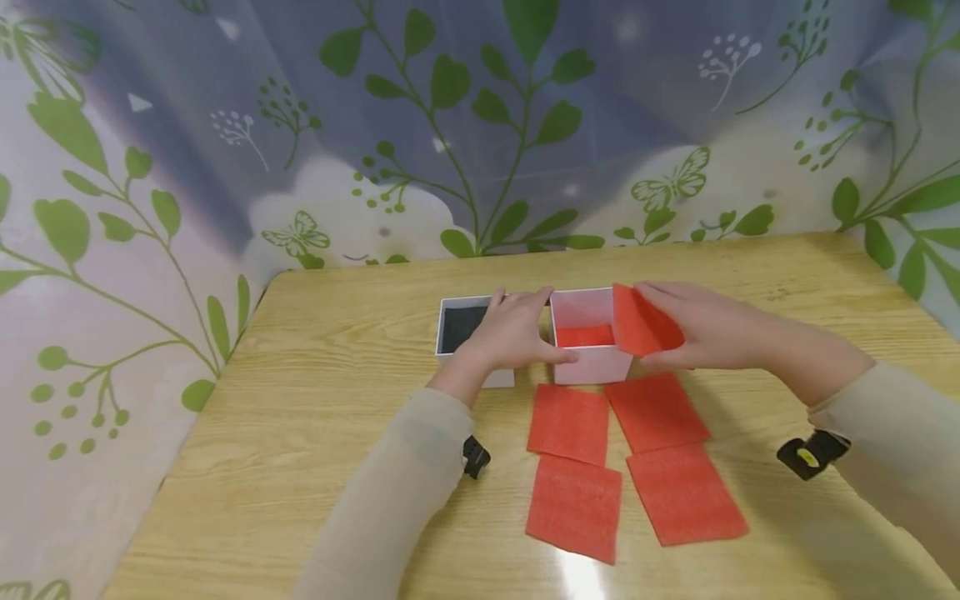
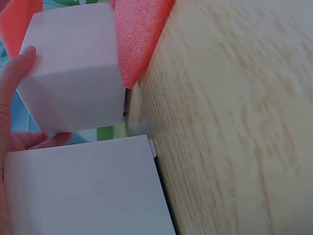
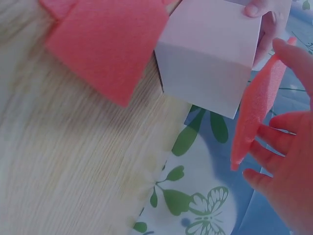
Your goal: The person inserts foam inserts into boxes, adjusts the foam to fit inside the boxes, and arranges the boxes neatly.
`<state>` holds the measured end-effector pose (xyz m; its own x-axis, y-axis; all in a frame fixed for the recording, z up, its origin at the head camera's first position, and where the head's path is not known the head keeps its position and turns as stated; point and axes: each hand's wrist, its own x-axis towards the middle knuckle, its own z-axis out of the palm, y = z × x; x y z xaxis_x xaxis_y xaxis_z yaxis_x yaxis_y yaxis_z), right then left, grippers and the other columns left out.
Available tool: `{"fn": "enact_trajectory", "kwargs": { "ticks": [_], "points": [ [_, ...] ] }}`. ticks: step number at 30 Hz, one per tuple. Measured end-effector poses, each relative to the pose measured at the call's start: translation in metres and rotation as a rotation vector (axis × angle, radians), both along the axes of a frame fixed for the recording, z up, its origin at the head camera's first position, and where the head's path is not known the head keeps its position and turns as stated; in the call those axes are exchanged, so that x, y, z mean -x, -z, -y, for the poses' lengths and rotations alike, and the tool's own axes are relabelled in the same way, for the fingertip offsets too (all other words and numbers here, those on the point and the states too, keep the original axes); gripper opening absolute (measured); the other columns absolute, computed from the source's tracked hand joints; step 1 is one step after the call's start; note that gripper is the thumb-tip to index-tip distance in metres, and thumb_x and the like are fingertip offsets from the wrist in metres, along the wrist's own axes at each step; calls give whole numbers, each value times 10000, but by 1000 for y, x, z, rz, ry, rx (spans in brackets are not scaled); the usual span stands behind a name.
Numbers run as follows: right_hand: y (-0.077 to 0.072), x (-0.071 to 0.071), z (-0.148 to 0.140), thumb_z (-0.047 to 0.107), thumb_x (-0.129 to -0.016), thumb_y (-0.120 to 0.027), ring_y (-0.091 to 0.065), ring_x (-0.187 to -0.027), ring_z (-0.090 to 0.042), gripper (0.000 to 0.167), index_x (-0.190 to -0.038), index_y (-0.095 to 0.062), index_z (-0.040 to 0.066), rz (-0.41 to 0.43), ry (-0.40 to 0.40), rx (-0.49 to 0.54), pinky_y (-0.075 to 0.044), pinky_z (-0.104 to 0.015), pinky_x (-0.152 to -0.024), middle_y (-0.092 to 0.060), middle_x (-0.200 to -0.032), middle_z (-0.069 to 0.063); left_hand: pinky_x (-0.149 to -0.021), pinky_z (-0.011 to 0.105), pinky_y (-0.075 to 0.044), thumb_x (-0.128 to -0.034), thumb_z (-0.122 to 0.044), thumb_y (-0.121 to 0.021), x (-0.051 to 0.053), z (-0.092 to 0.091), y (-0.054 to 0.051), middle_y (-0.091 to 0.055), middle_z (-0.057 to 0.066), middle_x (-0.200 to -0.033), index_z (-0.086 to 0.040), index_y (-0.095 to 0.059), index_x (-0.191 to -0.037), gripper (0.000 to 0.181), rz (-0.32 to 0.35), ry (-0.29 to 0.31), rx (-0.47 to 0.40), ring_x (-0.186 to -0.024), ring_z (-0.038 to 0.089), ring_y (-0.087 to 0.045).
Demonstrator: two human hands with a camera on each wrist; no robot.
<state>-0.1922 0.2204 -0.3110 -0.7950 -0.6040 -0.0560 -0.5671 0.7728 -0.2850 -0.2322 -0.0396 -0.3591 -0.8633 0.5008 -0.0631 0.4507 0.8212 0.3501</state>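
Observation:
A white open-topped box (image 1: 592,367) stands on the table with a red sheet (image 1: 585,336) lying inside it. My left hand (image 1: 513,329) holds this box at its left side, the thumb on its front face and the fingers behind. Between the thumb and fingers of my right hand (image 1: 705,323) is a bent red foam square (image 1: 641,323), at the box's right edge. In the right wrist view the held foam square (image 3: 259,105) appears edge-on, beside the box (image 3: 205,63).
A second white box (image 1: 498,379) with a dark lining or content (image 1: 459,327) stands to the left, partly behind my left hand. Several red squares lie on the table in front, such as one near square (image 1: 573,508). A patterned curtain (image 1: 480,125) hangs behind the table.

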Motion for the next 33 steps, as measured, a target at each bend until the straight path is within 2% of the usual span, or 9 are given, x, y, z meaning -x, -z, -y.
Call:
{"fn": "enact_trajectory", "kwargs": {
  "ticks": [8, 16, 23, 33],
  "points": [
    [1, 16, 19, 451, -802, -694, -295, -1296, -435, 930, -1428, -261, -84, -20, -43, -58, -287, -547, -1025, -295, -1444, -264, -1115, 469, -26, -715, -653, -658, 0, -1, 0, -451, -19, -1398, -120, -235, -1488, 1030, 10, 2, 12, -1314, 221, -326],
    [6, 27, 29, 428, -794, -709, -312, -1287, -435, 912, -1428, -281, -68, -33, -68, -62, -299, -549, -1017, -320, -1429, -264, -1113, 475, -38, -717, -648, -660, 1, -1, -1, -452, -17, -1396, -107, -241, -1485, 1028, -2, 2, 22, -1315, 221, -321],
    [11, 36, 38, 443, -793, -704, -290, -1301, -409, 927, -1456, -249, -18, 23, -61, -12, -301, -554, -1014, -291, -1445, -234, -1112, 480, -41, -717, -648, -660, 0, -2, -1, -445, -5, -1403, -98, -235, -1485, 1035, -2, 5, 23, -1312, 224, -330],
    [18, 47, 46, 420, -784, -725, -274, -1321, -388, 933, -1459, -245, -10, 101, -117, 90, -277, -553, -1030, -279, -1461, -219, -1116, 468, -28, -715, -671, -643, 0, -1, -1, -386, 11, -1448, -84, -220, -1487, 1059, -2, 0, 42, -1329, 219, -312]
  ]
}}
